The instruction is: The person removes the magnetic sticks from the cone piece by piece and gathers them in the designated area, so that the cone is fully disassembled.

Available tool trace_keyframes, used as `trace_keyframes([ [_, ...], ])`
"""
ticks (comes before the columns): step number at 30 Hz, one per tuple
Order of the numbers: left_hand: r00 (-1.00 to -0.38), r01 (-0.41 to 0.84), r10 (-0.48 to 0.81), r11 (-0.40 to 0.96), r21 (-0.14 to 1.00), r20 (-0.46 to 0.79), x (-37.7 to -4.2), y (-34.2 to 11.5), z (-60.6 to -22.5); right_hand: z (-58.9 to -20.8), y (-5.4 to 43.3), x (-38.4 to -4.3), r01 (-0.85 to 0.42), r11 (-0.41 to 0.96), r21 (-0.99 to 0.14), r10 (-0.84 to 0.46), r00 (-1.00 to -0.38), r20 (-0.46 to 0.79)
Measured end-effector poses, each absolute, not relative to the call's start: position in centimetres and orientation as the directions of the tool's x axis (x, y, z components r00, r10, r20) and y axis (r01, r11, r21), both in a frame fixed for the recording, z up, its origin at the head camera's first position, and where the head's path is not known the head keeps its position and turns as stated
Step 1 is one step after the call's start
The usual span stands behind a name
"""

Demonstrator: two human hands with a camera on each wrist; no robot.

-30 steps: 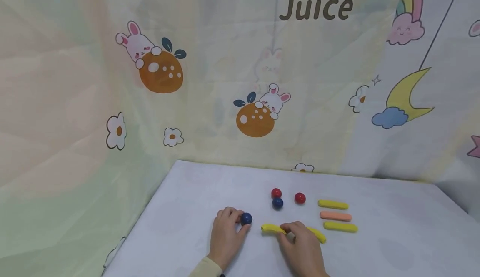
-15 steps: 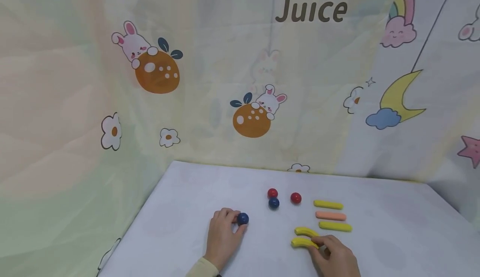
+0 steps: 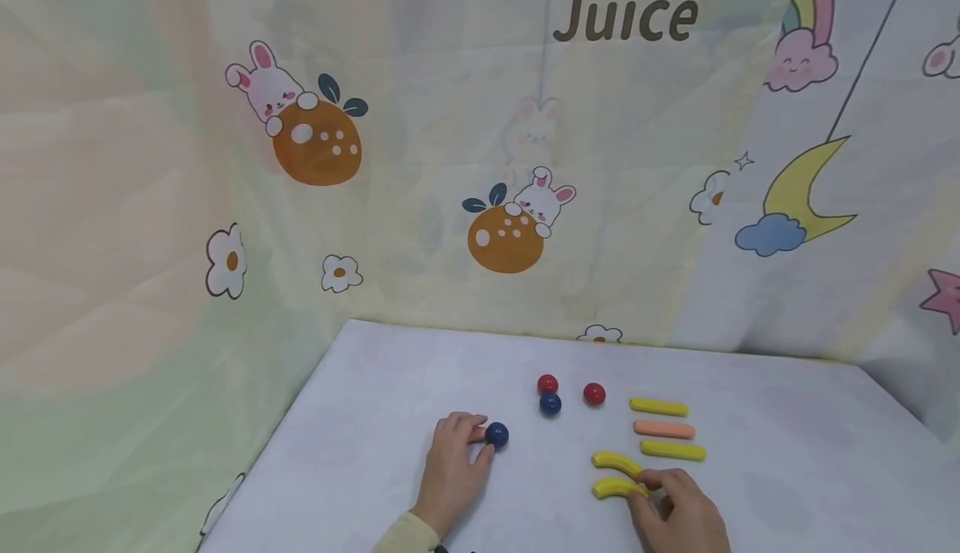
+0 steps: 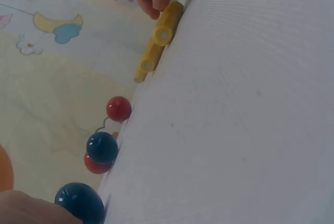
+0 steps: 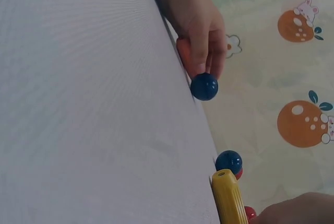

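My left hand point(image 3: 453, 465) has its thumb and fingertips at a glossy dark blue ball point(image 3: 497, 435) on the white table. Something orange point(image 5: 183, 51) shows behind that hand in the right wrist view; what it is cannot be told. My right hand point(image 3: 678, 507) pinches the right end of the nearer curved yellow stick point(image 3: 613, 488), its index finger close to the end of a second curved yellow stick point(image 3: 615, 461) lying just behind. The fingers hide both sticks' right ends. A hollow-looking stick end point(image 5: 222, 174) faces the right wrist camera.
Behind the hands are a red ball point(image 3: 547, 384), a second blue ball point(image 3: 550, 405) touching or nearly touching it, and another red ball point(image 3: 594, 394). To the right lie straight sticks: yellow point(image 3: 658, 407), peach point(image 3: 663, 429) and yellow point(image 3: 672, 450). A printed curtain point(image 3: 405, 203) hangs behind the table.
My right hand has moved right with the curved yellow stick, which now lies in front of the other curved one. The left hand stays at the blue ball, which sits slightly farther from the palm.
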State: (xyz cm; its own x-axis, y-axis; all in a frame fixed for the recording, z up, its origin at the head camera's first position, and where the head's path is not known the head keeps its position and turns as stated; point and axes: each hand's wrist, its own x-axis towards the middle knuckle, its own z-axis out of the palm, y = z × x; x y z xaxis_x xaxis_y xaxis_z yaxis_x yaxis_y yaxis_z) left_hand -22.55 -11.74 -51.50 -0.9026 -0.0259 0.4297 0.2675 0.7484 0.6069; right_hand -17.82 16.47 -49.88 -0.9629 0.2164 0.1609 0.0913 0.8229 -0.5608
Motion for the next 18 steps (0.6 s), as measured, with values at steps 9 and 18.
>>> trace_keyframes([
  [9, -0.859, 0.468, 0.172, 0.646, 0.603, 0.482, -22.5, -11.9, -51.7, -49.1, 14.2, -17.1, -0.026, 0.823, -0.567, 0.180, -0.935, 0.304],
  [18, -0.818, 0.567, 0.260, 0.516, 0.642, 0.514, -22.7, -11.6, -52.1, -48.0, 8.6, -17.8, -0.111, 0.829, -0.548, -0.051, -0.991, 0.124],
])
